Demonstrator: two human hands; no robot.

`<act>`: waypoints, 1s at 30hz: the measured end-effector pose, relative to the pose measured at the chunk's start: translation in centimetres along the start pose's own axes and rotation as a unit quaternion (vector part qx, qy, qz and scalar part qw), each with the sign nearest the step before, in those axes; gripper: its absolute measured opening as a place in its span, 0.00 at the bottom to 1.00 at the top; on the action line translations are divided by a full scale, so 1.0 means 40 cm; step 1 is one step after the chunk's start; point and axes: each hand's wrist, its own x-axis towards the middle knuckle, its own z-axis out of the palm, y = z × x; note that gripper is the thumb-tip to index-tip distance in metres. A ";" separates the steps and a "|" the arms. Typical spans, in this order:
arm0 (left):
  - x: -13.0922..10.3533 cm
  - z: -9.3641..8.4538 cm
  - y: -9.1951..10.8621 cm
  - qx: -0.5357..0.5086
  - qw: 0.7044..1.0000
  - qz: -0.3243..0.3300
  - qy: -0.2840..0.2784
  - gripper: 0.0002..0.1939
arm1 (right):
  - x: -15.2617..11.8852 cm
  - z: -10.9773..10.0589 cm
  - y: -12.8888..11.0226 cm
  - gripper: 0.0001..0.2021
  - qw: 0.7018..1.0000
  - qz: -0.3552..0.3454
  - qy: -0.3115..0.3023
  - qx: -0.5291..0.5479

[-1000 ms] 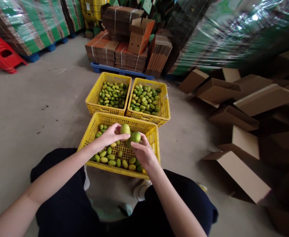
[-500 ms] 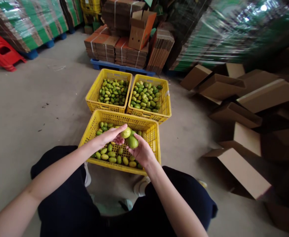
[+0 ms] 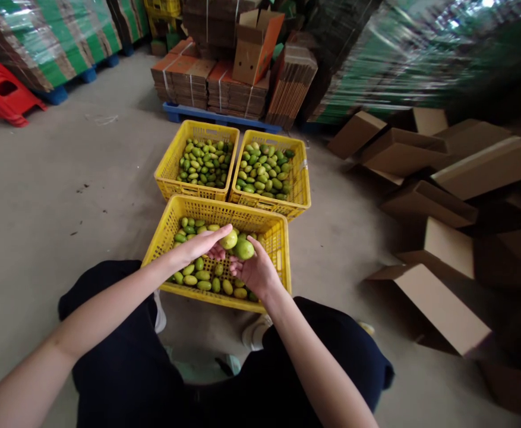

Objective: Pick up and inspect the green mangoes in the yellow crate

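Two smooth, oval, yellow-green fruits sit over the near yellow slatted plastic crate (image 3: 220,301), likely so any drop lands among its loose fruits (image 3: 202,275). The left hand (image 3: 207,242) grasps the yellower fruit (image 3: 229,239), the right hand (image 3: 260,268) the greener fruit (image 3: 243,249), side by side perhaps for comparison. Beyond stand two fuller yellow crates (image 3: 166,178).

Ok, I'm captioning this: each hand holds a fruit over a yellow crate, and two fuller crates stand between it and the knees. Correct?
No, the head view shows two fuller crates on the far side of the yellow crate. The left hand and right hand each hold a fruit over it.
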 end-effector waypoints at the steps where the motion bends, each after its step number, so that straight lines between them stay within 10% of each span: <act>1: 0.000 0.000 0.000 0.003 1.000 0.002 0.004 0.28 | 0.000 0.000 0.001 0.20 1.000 -0.001 0.000 -0.003; 16: -0.008 0.005 0.016 0.019 0.999 -0.018 0.032 0.21 | -0.014 0.024 -0.008 0.16 0.999 0.011 0.039 -0.012; 22: -0.009 -0.009 0.006 -0.033 0.990 0.133 0.035 0.19 | -0.008 0.014 -0.005 0.05 0.991 -0.119 0.067 -0.016; 30: -0.012 -0.012 0.012 -0.197 0.970 0.134 -0.046 0.24 | -0.014 0.004 -0.039 0.11 0.977 -0.212 -0.030 -0.010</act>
